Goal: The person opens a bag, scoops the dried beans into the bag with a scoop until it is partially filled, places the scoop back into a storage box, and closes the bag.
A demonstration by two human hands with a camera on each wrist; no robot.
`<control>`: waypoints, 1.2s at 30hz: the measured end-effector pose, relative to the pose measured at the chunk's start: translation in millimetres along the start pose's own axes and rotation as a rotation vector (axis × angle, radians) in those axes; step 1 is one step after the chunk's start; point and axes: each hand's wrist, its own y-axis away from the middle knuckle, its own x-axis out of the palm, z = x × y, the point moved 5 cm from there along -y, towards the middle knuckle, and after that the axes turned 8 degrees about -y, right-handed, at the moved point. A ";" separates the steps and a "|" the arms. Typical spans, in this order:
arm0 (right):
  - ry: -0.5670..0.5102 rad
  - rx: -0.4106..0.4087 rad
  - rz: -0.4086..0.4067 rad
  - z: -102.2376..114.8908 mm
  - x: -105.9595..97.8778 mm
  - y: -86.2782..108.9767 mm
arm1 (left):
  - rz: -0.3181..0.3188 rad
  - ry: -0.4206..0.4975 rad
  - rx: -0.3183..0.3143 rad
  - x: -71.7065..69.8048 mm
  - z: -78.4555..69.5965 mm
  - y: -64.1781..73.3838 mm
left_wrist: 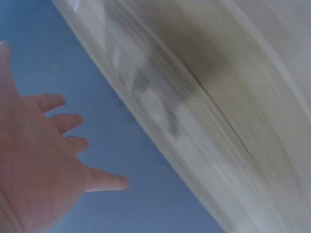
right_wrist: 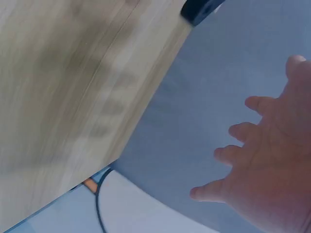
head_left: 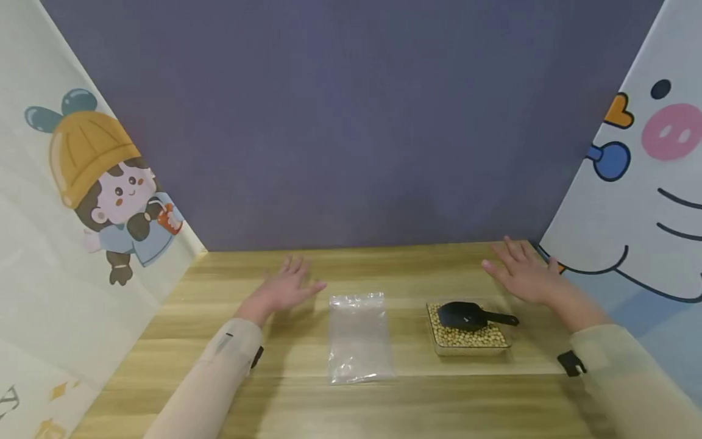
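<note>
A clear plastic zip bag [head_left: 359, 341] lies flat on the wooden table [head_left: 395, 402], its zip end toward the back. To its right stands a clear rectangular box [head_left: 471, 350] filled with soybeans [head_left: 446, 335]. On the beans rests a black scoop [head_left: 463, 316], its handle pointing right past the rim. My left hand [head_left: 283, 289] is spread above the table, left of the bag; in the left wrist view its fingers [left_wrist: 68, 121] are extended, with nothing in them. Behind and right of the box, my right hand [head_left: 523, 274] is likewise spread and holds nothing.
A dark grey-purple panel [head_left: 351, 122] rises behind the table's back edge. Cartoon-printed sheets flank it: a left one [head_left: 33, 244] with a child in a yellow hat, a right one [head_left: 652, 244] with a pig-like face near my right arm.
</note>
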 end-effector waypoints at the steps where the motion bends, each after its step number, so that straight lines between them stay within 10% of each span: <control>1: 0.001 -0.012 0.004 5.1 -0.1 1.9 | -0.001 -0.006 0.016 1.0 -3.7 -1.6; 10: 0.095 -0.304 0.026 125.8 21.5 26.3 | -0.022 0.044 0.189 8.1 -55.1 -23.8; 18: 0.209 -0.482 0.237 214.8 92.9 60.1 | -0.016 0.044 0.206 21.2 -72.1 -33.9; 27: 0.279 -0.505 0.385 229.3 146.0 78.3 | 0.029 0.103 0.183 25.7 -68.0 -30.3; 36: 0.129 -0.462 0.352 229.5 135.1 74.0 | -0.030 0.306 0.157 -19.1 -59.1 -3.0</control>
